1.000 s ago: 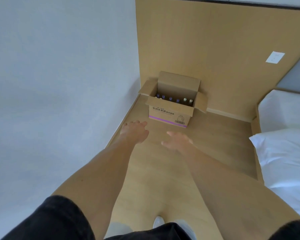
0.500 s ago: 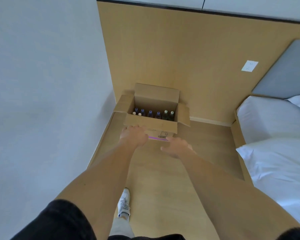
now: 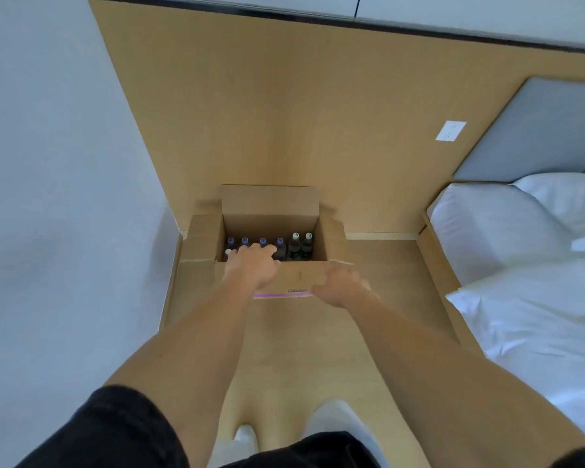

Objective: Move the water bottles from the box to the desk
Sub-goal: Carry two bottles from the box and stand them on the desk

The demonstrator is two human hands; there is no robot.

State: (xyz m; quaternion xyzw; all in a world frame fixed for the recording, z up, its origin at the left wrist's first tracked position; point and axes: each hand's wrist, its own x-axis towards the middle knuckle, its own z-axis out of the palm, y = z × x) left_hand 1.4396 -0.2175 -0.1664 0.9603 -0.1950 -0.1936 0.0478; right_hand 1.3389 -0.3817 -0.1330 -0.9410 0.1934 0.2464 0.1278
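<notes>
An open cardboard box [image 3: 271,204] stands on the wooden floor against the wood-panelled wall. Several bottles stand upright inside it: purple-capped bottles [image 3: 279,246] on the left and two dark bottles with pale caps [image 3: 300,246] on the right. My left hand [image 3: 252,266] reaches over the box's front edge, fingers spread above the purple-capped bottles, holding nothing. My right hand [image 3: 340,285] hovers in front of the box's front wall, fingers loosely bent, empty. No desk is in view.
A white wall [image 3: 65,197] runs along the left. A bed with white bedding [image 3: 520,265] and a grey headboard [image 3: 537,136] fills the right. A wall socket [image 3: 450,130] sits on the wood panel. My feet in white shoes [image 3: 247,437] stand on the floor.
I have stepped closer to the box. My left hand has gone from the box's front wall up over its edge to the bottles; my right hand has moved up to the front wall.
</notes>
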